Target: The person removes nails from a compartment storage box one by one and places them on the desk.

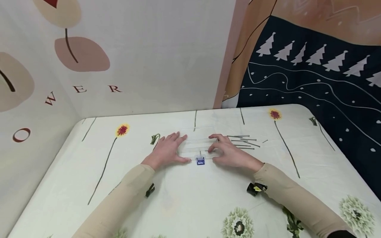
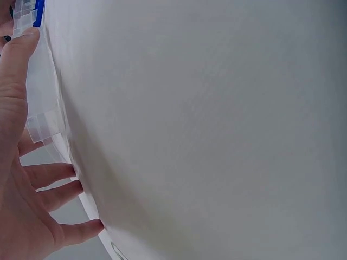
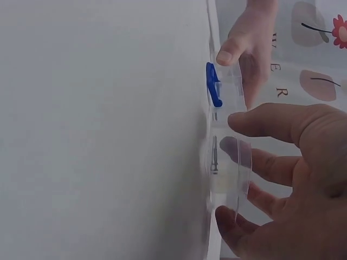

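A clear plastic box (image 1: 196,145) with a blue latch (image 1: 200,161) at its front lies on the table between both hands. My left hand (image 1: 168,148) rests along its left side, thumb at the front wall beside the latch and the other fingers spread; the left wrist view has several fingertips at the cloth. On the right side, my right hand (image 1: 229,152) spreads its bent fingers over the box. Through the clear wall in the right wrist view, one fingertip shows close to a nail (image 3: 214,154) inside. Its thumb is at the front wall.
Several long nails (image 1: 245,140) lie loosely on the cloth right of the box, partly behind the right hand. One short piece (image 1: 265,141) lies farther right. The table (image 1: 178,211) has a flower-printed cloth, with a printed fabric wall (image 1: 154,66) behind it.
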Tool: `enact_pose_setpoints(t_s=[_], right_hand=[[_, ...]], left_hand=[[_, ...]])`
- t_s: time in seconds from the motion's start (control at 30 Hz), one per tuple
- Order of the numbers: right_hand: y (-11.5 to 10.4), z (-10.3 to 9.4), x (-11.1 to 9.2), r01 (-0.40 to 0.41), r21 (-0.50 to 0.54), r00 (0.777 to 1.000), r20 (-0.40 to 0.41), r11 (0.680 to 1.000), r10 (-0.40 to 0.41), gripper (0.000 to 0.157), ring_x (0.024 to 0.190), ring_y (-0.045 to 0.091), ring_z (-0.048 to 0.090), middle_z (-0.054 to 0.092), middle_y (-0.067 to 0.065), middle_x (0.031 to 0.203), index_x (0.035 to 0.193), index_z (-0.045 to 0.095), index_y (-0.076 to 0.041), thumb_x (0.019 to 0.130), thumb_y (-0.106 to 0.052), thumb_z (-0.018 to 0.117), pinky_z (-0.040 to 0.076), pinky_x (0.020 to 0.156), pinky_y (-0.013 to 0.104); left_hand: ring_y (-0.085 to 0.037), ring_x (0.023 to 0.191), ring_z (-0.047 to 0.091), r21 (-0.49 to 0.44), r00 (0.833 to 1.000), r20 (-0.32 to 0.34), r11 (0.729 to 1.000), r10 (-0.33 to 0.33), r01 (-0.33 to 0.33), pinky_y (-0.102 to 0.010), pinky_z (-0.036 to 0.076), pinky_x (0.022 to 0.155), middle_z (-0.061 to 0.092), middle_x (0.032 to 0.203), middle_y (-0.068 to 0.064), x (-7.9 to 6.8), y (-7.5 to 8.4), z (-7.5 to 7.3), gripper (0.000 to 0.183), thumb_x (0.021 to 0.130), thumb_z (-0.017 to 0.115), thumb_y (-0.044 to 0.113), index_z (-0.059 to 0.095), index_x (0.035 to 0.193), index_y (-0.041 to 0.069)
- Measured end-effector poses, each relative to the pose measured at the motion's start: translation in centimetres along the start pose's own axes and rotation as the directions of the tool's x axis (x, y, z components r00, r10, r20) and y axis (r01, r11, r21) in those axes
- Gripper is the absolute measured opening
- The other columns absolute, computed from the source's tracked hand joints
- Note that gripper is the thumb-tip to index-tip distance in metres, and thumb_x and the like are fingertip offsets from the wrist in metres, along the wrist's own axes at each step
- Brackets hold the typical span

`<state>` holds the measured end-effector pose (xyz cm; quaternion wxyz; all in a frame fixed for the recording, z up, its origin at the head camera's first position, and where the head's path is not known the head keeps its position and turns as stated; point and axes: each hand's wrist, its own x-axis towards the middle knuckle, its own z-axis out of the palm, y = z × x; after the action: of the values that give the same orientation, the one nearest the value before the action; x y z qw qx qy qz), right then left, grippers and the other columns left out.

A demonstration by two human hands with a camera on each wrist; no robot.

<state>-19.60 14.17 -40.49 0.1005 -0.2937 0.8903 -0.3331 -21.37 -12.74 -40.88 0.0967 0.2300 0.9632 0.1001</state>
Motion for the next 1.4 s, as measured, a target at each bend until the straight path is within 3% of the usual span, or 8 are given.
enact_pose_setpoints(t_s=[0.3, 0.93, 1.4], right_hand=[[0.5, -0.7, -0.7, 0.031, -0.014, 0.999, -0.009, 0.999, -0.032, 0.028, 0.129, 0.037, 0.038, 0.035, 0.018, 0.146, 0.108, 0.071, -0.002, 0.081, -0.005, 0.069, 0.037, 0.102, 0.051], [0.2, -0.5, -0.7, 0.009, 0.080, 1.000, 0.023, 0.997, -0.010, 0.016, 0.128, 0.043, 0.034, 0.029, 0.021, 0.148, 0.095, 0.075, -0.004, 0.079, -0.004, 0.074, 0.033, 0.102, 0.054], [-0.3, 0.3, -0.5, -0.032, -0.005, 0.999, 0.016, 0.999, 0.032, 0.018, 0.127, 0.042, 0.031, 0.024, 0.021, 0.149, 0.090, 0.066, -0.006, 0.073, -0.001, 0.071, 0.033, 0.102, 0.054]], left_hand=[[-0.039, 0.139, 0.027, 0.006, 1.000, 0.001, 1.000, 0.001, -0.001, -0.062, 0.022, 0.108, 0.028, 0.153, -0.022, 0.0, 0.1, -0.1, 0.099, 0.075, 0.070, 0.065, 0.035, 0.151, 0.012], [-0.041, 0.137, 0.030, 0.021, 1.000, -0.004, 1.000, 0.013, -0.013, -0.063, 0.025, 0.106, 0.030, 0.152, -0.023, 0.1, 0.0, 0.0, 0.099, 0.074, 0.070, 0.065, 0.036, 0.150, 0.011], [-0.041, 0.137, 0.030, 0.025, 1.000, -0.013, 1.000, 0.008, -0.007, -0.063, 0.026, 0.106, 0.031, 0.151, -0.023, 0.1, 0.1, 0.0, 0.099, 0.074, 0.071, 0.065, 0.038, 0.149, 0.011]])
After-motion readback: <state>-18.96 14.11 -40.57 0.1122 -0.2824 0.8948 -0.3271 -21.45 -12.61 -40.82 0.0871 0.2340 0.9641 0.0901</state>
